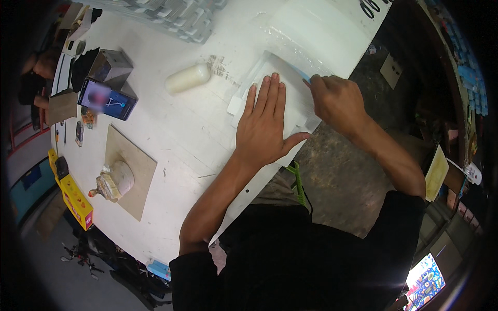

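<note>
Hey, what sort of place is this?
Probably a workshop or packing area: there's a big white worktable, thin white material under your left hand, and greyish pieces stacked farther off.

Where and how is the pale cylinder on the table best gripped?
Likely around the middle of the pale cylinder, from above, thumb along its near side and fingers over the far one: it lies on its side on the table, both long sides free. The left hand is nearer.

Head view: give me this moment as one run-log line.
left hand: flat on white sheeting | right hand: curled, contents unclear | nearby: off-white cylinder, flat board on white table
</note>
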`<state>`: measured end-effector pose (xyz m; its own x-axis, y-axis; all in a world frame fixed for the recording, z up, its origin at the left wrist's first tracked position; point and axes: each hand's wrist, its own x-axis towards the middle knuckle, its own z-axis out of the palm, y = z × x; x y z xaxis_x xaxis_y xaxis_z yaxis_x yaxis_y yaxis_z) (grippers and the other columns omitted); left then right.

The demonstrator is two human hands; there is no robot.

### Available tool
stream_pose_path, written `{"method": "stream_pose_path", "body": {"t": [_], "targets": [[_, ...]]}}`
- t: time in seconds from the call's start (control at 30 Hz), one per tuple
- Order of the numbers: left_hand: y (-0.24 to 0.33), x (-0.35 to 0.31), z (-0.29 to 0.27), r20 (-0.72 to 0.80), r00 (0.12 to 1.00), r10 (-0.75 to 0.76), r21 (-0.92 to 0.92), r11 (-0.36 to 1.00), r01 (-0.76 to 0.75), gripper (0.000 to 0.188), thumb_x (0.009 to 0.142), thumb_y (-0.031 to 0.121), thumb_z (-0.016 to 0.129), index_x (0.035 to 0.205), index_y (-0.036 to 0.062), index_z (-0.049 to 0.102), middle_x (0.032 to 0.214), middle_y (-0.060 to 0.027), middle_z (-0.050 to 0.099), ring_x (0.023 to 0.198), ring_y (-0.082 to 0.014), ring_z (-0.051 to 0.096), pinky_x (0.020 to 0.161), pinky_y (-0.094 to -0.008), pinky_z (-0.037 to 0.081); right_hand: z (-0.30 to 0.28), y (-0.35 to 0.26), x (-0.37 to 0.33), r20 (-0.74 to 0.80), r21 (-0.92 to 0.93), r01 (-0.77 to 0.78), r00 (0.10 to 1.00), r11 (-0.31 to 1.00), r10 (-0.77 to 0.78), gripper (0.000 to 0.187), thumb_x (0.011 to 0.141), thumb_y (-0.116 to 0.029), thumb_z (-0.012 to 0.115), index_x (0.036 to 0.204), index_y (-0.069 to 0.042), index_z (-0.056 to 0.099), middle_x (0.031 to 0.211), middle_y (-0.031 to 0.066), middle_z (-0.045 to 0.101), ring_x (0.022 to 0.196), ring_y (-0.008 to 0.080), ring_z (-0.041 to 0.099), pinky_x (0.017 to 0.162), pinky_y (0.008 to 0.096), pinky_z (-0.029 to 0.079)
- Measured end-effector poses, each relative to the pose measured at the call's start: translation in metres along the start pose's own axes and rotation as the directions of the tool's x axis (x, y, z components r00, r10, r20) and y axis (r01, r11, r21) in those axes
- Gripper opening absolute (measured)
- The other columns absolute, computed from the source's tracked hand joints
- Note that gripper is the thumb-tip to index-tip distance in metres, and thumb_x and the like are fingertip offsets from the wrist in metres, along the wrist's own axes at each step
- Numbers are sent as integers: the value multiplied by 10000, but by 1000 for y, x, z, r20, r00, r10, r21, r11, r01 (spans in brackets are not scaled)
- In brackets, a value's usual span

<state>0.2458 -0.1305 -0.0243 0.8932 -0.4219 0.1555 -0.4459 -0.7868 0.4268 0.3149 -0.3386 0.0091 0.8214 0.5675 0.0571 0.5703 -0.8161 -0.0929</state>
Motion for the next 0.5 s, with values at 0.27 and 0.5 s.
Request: {"method": "stream_pose_path", "body": {"t": [0.27,0.5], "targets": [[2,-6,0,-4,1000,-25,3,1000,25,1111,941,771,547,1494,-187,433,1625,-361,370,1564,-439,325,1294,-560,193,-3,-2,2,-89,-43,43,995,998,-46,397,1015,-333,703,863,33,737,732,144,718,604,308,705,609,398,597],[1,-9,-1,-14,1000,-14,-3,1000,14,1099,945,752,570,1509,-178,412,1633,-354,358,1567,-441,316,1299,-563,175,5,31,16,253,230,-168,961,959,108,226,962,-154,637,1072,12,744,826,191,752,767,309,772,639,429,612]]}}
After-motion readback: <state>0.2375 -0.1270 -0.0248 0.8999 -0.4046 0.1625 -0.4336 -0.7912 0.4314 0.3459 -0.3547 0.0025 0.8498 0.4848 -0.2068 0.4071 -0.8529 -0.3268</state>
